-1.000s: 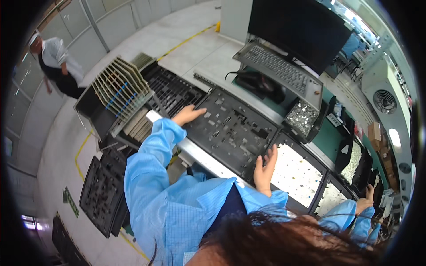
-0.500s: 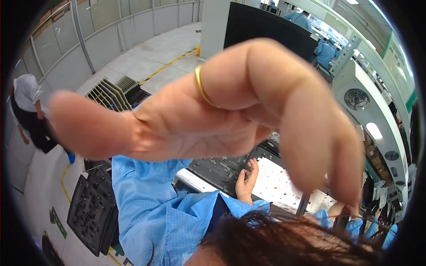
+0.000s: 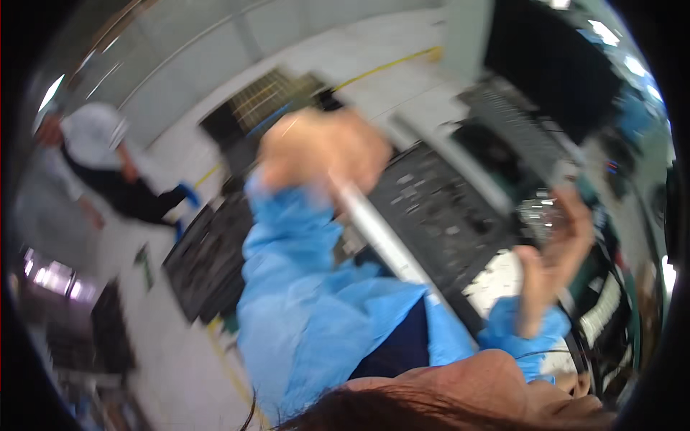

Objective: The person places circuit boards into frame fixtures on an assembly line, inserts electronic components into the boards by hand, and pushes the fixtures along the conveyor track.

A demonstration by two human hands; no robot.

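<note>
Pale wall panels (image 3: pixel 194 72) curve around a workroom with a light floor (image 3: pixel 162 330), marked by yellow lines (image 3: pixel 388 68). Running diagonally through the middle is a bench (image 3: pixel 392 244) with a silver front edge. At the left stands a person (image 3: pixel 115 179) in a white top, dark clothing and blue footwear. On the upper right is a large dark monitor (image 3: pixel 550 72), with a gray keyboard (image 3: pixel 514 118) just below it.

A dark tray (image 3: pixel 435 208) lies on the bench, between the wearer's two hands as seen from above. A white panel (image 3: pixel 496 280) is near the tray's right end.

The left hand (image 3: pixel 323 147), reaching from a blue sleeve, is raised near the tray's left end. Its grip is badly blurred: I cannot tell whether the fingers are pressed together or whether they hold anything. The right hand (image 3: pixel 557 258) has its grip spread, thumb well apart from the fingers. It is beside a container of shiny pieces (image 3: pixel 535 215); I cannot tell whether it touches them.

Small pieces are scattered across the dark tray. Farther left, a green floor marking (image 3: pixel 145 269) is too blurred to read.
</note>
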